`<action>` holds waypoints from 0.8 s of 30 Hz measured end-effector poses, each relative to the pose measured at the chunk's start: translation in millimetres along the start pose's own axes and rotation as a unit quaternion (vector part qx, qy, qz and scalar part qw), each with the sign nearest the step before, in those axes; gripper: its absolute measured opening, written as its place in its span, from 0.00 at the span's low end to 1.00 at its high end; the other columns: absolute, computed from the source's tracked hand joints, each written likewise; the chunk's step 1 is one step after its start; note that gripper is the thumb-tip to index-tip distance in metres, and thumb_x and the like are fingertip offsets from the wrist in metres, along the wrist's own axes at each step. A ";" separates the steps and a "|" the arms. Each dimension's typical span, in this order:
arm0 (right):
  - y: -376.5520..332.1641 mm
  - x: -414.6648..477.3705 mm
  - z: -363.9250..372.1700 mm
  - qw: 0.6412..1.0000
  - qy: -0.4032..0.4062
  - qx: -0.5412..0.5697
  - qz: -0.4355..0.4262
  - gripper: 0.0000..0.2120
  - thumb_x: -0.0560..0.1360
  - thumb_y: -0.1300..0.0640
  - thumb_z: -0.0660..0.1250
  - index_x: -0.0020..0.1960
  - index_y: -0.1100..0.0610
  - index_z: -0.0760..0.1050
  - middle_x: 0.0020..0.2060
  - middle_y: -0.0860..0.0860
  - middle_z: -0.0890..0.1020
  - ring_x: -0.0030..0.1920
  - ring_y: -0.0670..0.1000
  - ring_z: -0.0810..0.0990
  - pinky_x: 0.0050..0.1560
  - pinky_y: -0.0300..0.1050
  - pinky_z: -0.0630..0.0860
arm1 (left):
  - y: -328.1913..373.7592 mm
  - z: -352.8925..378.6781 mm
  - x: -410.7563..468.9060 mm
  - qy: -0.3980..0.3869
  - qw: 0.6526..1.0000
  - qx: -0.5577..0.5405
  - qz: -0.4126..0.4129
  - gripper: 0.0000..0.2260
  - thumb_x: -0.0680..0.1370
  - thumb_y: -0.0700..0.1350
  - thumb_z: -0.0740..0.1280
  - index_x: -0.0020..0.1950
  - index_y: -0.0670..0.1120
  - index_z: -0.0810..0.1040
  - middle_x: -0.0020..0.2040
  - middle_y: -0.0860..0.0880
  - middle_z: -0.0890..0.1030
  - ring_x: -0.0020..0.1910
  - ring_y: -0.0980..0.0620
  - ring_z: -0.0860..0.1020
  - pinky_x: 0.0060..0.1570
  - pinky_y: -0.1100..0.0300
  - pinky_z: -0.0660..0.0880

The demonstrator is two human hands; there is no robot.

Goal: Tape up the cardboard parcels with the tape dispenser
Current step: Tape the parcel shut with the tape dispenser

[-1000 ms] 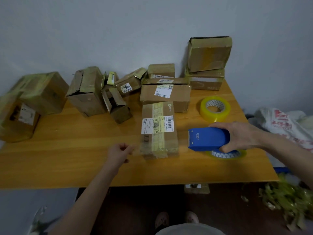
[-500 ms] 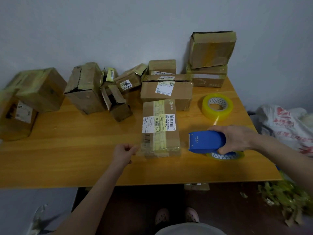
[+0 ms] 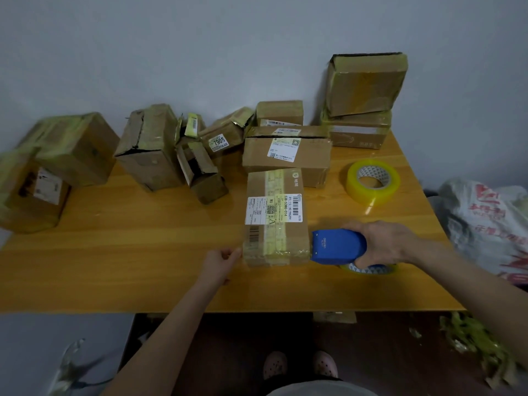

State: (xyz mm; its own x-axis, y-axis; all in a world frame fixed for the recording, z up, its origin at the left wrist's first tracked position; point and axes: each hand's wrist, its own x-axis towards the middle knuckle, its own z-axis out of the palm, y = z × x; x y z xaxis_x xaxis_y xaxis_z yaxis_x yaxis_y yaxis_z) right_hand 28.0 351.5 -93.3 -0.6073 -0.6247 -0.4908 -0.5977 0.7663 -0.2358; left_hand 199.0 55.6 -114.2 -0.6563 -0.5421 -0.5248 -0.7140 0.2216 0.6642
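A small cardboard parcel (image 3: 275, 215) with a white shipping label lies on the wooden table (image 3: 143, 252) in front of me. My right hand (image 3: 384, 242) grips a blue tape dispenser (image 3: 338, 246), whose front edge sits against the parcel's right near corner. A strip of clear tape runs across the parcel's near end. My left hand (image 3: 220, 262) pinches the tape end at the parcel's left near corner.
A spare roll of yellowish tape (image 3: 373, 181) lies at the right. Several worn parcels (image 3: 151, 147) line the back of the table, two stacked at the back right (image 3: 365, 87). A plastic bag (image 3: 485, 224) sits off the right edge, scraps on the floor.
The dispenser moved left until it reached the parcel's right side, shortening the stretched tape. My left hand moved right, up to the parcel's left corner.
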 end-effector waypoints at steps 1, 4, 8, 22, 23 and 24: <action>-0.1 -0.1 -0.8 1.000 0.002 -0.001 -0.002 0.38 0.65 0.41 0.71 0.72 0.41 0.60 0.51 0.44 0.78 0.50 0.50 0.76 0.44 0.46 0.77 | 1.5 -1.8 -0.4 -0.003 1.000 0.015 -0.017 0.22 0.80 0.53 0.63 0.68 0.40 0.71 0.51 0.43 0.76 0.45 0.47 0.76 0.33 0.58 0.76; 0.1 -2.0 -2.5 1.000 0.009 -0.006 -0.012 0.37 0.66 0.42 0.72 0.71 0.42 0.61 0.51 0.45 0.78 0.50 0.49 0.77 0.47 0.48 0.78 | -0.8 -9.3 -5.3 0.042 0.984 0.174 -0.010 0.28 0.79 0.49 0.65 0.75 0.41 0.60 0.64 0.41 0.73 0.56 0.42 0.77 0.49 0.50 0.78; 1.1 -3.2 1.1 1.000 0.018 -0.010 -0.020 0.37 0.66 0.40 0.72 0.71 0.41 0.61 0.52 0.46 0.79 0.51 0.50 0.78 0.48 0.49 0.78 | 9.3 12.7 -26.1 0.168 0.891 0.231 0.354 0.19 0.77 0.39 0.63 0.68 0.45 0.72 0.62 0.44 0.76 0.52 0.49 0.78 0.49 0.58 0.77; 40.6 -26.1 2.5 0.992 -0.013 0.124 -0.003 0.42 0.64 0.46 0.73 0.74 0.39 0.58 0.49 0.40 0.74 0.49 0.46 0.74 0.46 0.44 0.72 | 4.6 71.5 -10.6 -0.001 0.748 0.522 0.410 0.33 0.82 0.51 0.52 0.72 0.56 0.26 0.74 0.58 0.30 0.72 0.55 0.27 0.69 0.53 0.26; 41.9 -26.1 1.9 0.992 -0.016 0.128 -0.007 0.42 0.64 0.47 0.74 0.73 0.39 0.58 0.48 0.38 0.74 0.48 0.45 0.74 0.46 0.44 0.72 | 4.8 71.0 -10.8 -0.003 0.749 0.521 0.408 0.33 0.82 0.50 0.52 0.72 0.56 0.26 0.73 0.58 0.29 0.72 0.55 0.27 0.69 0.53 0.27; 42.5 -26.2 0.6 0.992 -0.020 0.126 -0.011 0.41 0.65 0.48 0.74 0.73 0.39 0.58 0.48 0.38 0.73 0.48 0.45 0.74 0.47 0.44 0.73 | 5.2 70.5 -11.5 -0.006 0.752 0.518 0.408 0.33 0.82 0.50 0.53 0.72 0.56 0.27 0.73 0.58 0.30 0.72 0.55 0.28 0.71 0.52 0.28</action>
State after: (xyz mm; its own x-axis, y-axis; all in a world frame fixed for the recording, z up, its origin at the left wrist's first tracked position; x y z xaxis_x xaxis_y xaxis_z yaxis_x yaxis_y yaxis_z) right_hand 18.8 400.5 -91.0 -0.5716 -0.6391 -0.5146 -0.4579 0.7688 -0.4464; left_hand 185.7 120.1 -142.3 -0.9766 0.1220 -0.1770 0.1242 0.9923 -0.0014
